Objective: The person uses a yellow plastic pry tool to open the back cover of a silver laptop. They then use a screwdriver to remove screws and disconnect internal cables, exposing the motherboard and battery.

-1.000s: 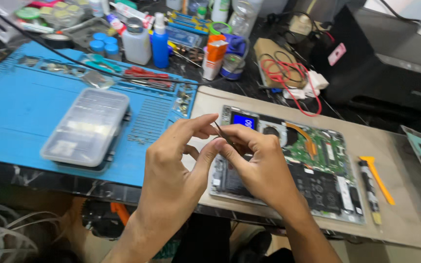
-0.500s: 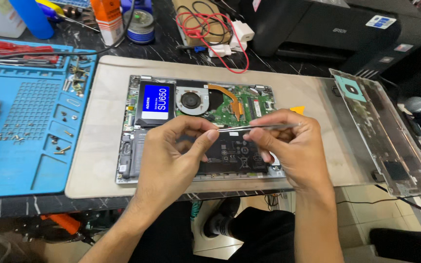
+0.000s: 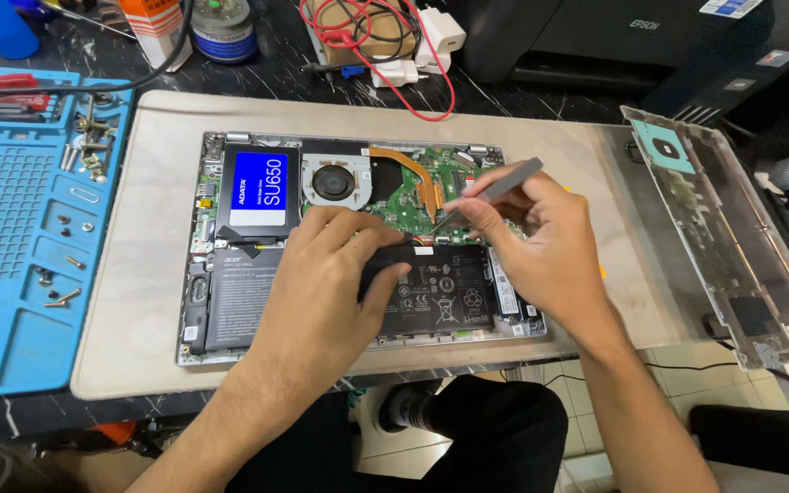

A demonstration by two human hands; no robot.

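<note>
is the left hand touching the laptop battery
Touching: the head view shows the left hand lying flat on the black battery, thumb pressed across its top.

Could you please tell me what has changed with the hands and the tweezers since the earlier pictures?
Both hands have come down onto the open laptop. The left hand let go of the tweezers and now rests on the battery. The right hand keeps the tweezers and has angled their tip down to the board by the battery's top edge. The laptop, beige mat and blue mat lie as before.
</note>
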